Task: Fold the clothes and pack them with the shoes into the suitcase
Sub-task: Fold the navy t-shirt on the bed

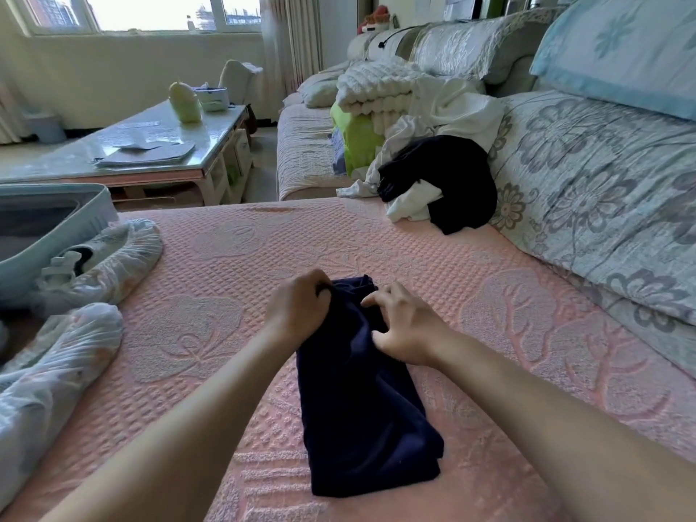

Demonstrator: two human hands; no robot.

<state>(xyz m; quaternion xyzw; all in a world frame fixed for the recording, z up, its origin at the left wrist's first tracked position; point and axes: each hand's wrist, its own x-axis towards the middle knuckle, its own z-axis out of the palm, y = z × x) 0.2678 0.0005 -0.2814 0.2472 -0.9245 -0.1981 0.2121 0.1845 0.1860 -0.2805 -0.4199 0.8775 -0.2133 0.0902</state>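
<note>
Head view

- Navy garment (pixel 361 401): folded into a long narrow bundle, laid on the pink textured cover (pixel 226 258), running from the near edge of the picture away toward the hands. Both hands are set on its far end.
- Left hand (pixel 297 310): fingers curled over and clamped on the far left corner of the navy garment; the cloth is bunched under the knuckles.
- Right hand (pixel 406 329): placed just beside the left hand, on the far right side of the garment; fingers are bent, and a fold of the cloth is pinched between fingertips and thumb.
- Suitcase (pixel 56 220): light blue, lid open, set at the left edge, well apart from the hands. Its contents cannot be told.
- Far bagged shoe (pixel 109 258): wrapped in thin white plastic, laid against the suitcase wall; white laces are seen through the wrap.
- Near bagged shoe (pixel 56 371): wrapped likewise, laid at the lower left, left of the left forearm.
- Unfolded clothes (pixel 440 182): black and white pieces heaped against the floral sofa back (pixel 602 182), beyond the hands to the right.
- White blanket (pixel 376 88): folded, stacked behind the heap.
- Coffee table (pixel 150 145): glass-topped, papers on it, beyond the suitcase.
</note>
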